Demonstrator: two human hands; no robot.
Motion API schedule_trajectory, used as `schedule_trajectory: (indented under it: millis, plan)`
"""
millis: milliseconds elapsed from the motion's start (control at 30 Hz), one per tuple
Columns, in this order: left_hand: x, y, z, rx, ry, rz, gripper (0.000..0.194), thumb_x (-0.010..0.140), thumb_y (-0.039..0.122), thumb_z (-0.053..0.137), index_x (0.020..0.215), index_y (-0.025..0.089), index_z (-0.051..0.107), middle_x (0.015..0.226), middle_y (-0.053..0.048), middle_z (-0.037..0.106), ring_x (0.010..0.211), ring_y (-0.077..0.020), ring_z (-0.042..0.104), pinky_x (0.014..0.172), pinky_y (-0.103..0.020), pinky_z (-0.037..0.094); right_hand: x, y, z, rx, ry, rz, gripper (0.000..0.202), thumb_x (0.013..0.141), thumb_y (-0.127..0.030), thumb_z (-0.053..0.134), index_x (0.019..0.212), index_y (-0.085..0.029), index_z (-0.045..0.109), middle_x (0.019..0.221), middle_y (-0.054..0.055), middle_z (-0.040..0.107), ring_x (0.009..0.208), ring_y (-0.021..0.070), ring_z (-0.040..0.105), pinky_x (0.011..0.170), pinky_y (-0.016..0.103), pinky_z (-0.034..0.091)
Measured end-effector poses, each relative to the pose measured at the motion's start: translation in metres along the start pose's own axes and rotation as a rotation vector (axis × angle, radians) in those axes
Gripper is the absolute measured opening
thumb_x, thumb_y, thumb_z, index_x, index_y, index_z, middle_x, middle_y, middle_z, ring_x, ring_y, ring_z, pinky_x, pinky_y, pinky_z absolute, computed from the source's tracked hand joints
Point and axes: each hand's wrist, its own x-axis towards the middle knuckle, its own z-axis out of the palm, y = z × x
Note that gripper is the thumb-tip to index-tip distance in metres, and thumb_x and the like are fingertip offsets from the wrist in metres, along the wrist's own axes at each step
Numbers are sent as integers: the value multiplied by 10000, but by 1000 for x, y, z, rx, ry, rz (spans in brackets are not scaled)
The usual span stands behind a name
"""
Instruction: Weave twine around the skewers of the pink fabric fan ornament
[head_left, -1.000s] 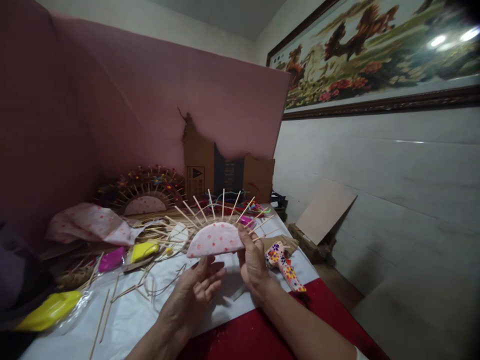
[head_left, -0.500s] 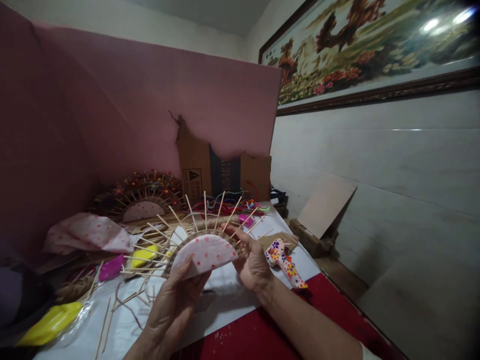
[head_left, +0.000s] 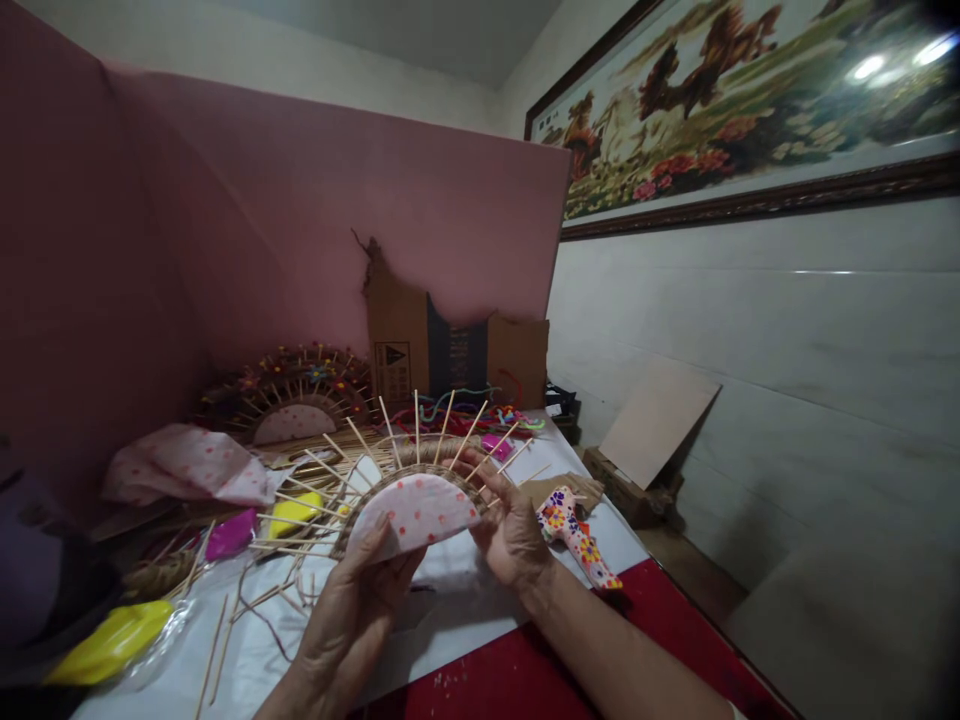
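Above the white-covered part of the table I hold a half-round woven fan frame (head_left: 420, 512). Its centre is faced with pale pink cloth with red dots, a band of brown cord runs round the curve, and thin wooden sticks radiate outward. My left hand (head_left: 358, 590) grips the lower left edge, thumb on the cloth and fingers behind. At the right end, my right hand (head_left: 510, 525) is curled around the corded rim and sticks; some of its fingertips are hidden among them.
A finished-looking fan (head_left: 296, 420) with small flowers stands at the back left, beside crumpled dotted cloth (head_left: 187, 465). Yellow (head_left: 112, 640) and magenta packets (head_left: 230, 535) and loose sticks lie left. A flowered gun-shaped piece (head_left: 577, 535) lies right. Torn cardboard (head_left: 397, 350) stands behind.
The whole view has shifted slightly, so everything sits a little lower and further right. Both hands keep their hold on the fan frame, with barely any change in its pose.
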Motion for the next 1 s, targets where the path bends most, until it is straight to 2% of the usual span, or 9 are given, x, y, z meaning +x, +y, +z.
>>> schedule_trajectory:
  millis: [167,333,500,600,767,1000]
  plan:
    - [4,1,-4,-3,3,12,412,742,8,591,1139,118,571,967,-149,695,868,-249,679,766,-357,568,3,2,-4,45,-8,4,286,712,-308,660,958,-162,672,907,57,712,807,160,652,702,239,506]
    - [4,0,-5,8,-4,25,356,739,13,593,1078,120,594,945,-131,701,858,-238,680,760,-347,570,4,-1,-2,37,23,12,329,682,-321,692,977,-177,669,870,47,716,815,171,656,668,246,515]
    - [0,4,-1,-10,-27,66,399,749,6,561,1119,152,584,907,-100,713,821,-222,687,763,-357,571,2,1,1,-37,-7,-6,326,685,-388,698,941,-186,675,943,78,707,825,204,662,685,301,522]
    - [-1,7,0,-13,-7,51,417,748,-4,554,1134,150,581,883,-102,718,803,-222,691,761,-360,572,1,3,1,-74,-8,-22,334,677,-383,708,941,-180,678,968,83,704,803,192,664,712,298,519]
    - [0,9,-1,-42,-33,90,365,754,-9,534,1061,168,623,893,-97,725,825,-225,688,748,-364,574,2,2,-1,-43,-8,-20,278,685,-371,679,911,-209,668,893,56,713,817,216,658,683,339,523]
    - [1,9,-2,-35,-14,108,337,757,-7,522,1028,158,637,833,-93,726,788,-220,692,719,-359,579,6,0,-4,-9,-5,-19,324,720,-468,632,885,-191,662,838,75,717,814,221,658,690,355,518]
